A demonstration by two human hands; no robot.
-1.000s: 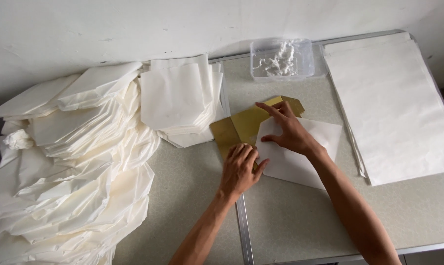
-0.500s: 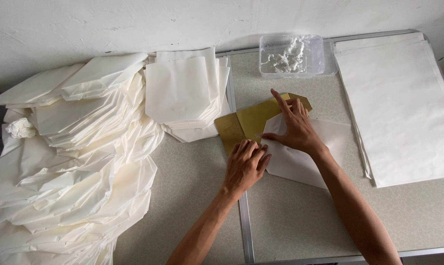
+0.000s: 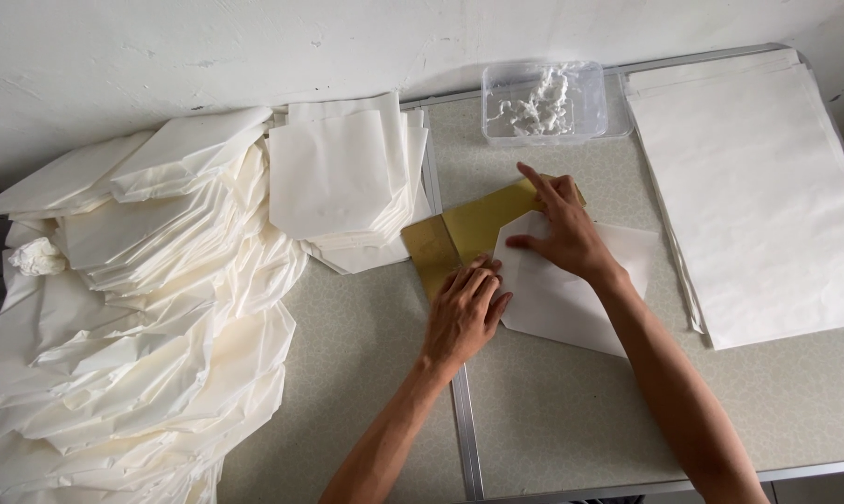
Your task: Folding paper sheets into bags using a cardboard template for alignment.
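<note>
While both hands (image 3: pixel 466 313) (image 3: pixel 564 231) press white sheet (image 3: pixel 571 294) over gold template (image 3: pixel 468 233), fingers flat, gripping nothing

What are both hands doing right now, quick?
Left hand: open, pressing flat on the white paper and gold card, gripping nothing.
Right hand: open, fingers spread, pressing the paper's fold against the card.

On the speckled surface (image 3: pixel 571 420) the left hand (image 3: pixel 464 313) presses flat on the lower edge of a gold template (image 3: pixel 468 233) and a white sheet (image 3: pixel 571 294). The right hand (image 3: pixel 566 233) rests on the sheet's upper fold, forefinger stretched over the gold. Folded bags (image 3: pixel 342 177) lie just left, a bigger heap (image 3: pixel 132 308) beyond. A clear tub (image 3: pixel 543 103) of white paste sits above; flat paper (image 3: pixel 767 196) lies right.
</note>
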